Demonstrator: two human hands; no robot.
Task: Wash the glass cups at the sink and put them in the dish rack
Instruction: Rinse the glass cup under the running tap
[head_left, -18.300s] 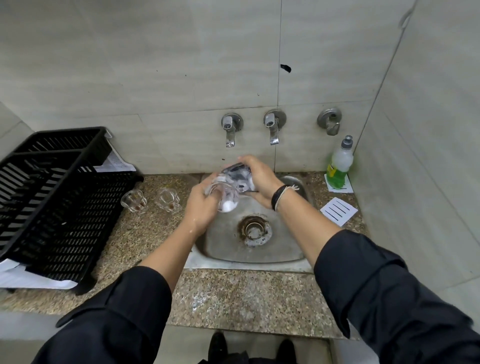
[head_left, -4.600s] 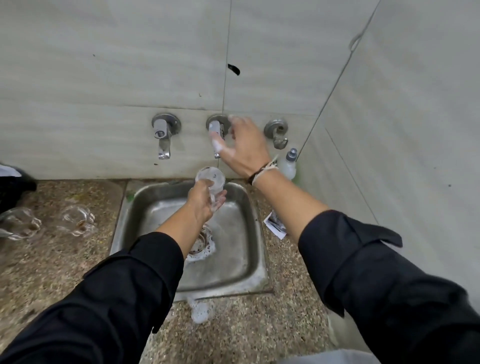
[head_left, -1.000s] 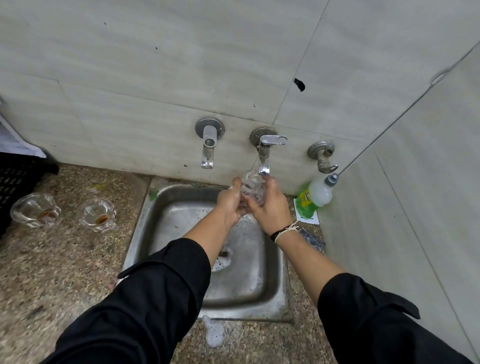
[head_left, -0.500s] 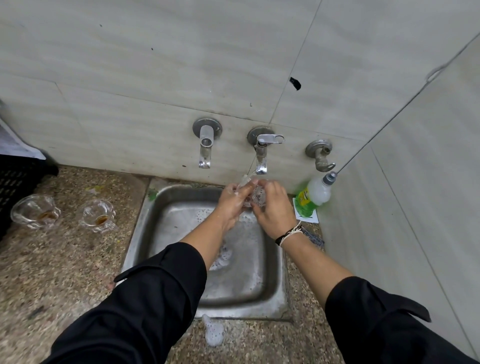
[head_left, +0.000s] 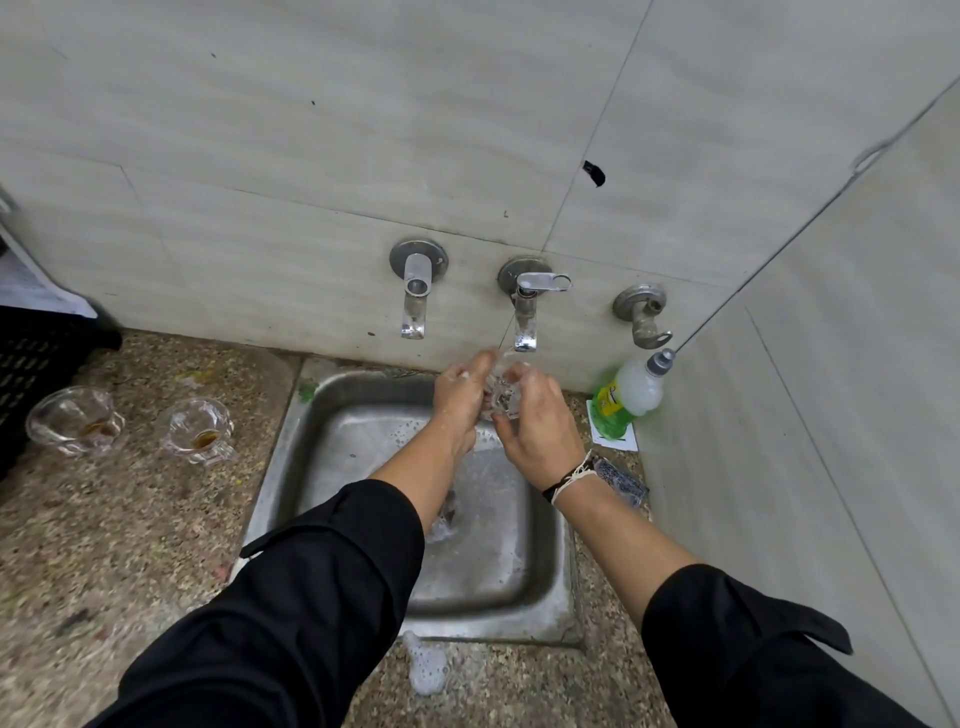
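Rinsing now, both hands' fingers (head_left: 524, 375) curled round the cup (head_left: 501, 397), lowered slightly under the tap (head_left: 525, 312) (two dirty cups (head_left: 197, 431) wait).

dish rack (head_left: 31, 358) cut off (left edge), glass cup (head_left: 501, 392) mostly hidden

Sink (head_left: 540, 613) set in counter (head_left: 104, 545); two cups (head_left: 78, 428) (head_left: 200, 434) left of it, bottle (head_left: 631, 397) right, taps (head_left: 415, 296) behind.

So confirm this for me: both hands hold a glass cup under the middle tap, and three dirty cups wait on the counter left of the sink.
Not three: the head view shows two dirty cups waiting there. The rest stands.
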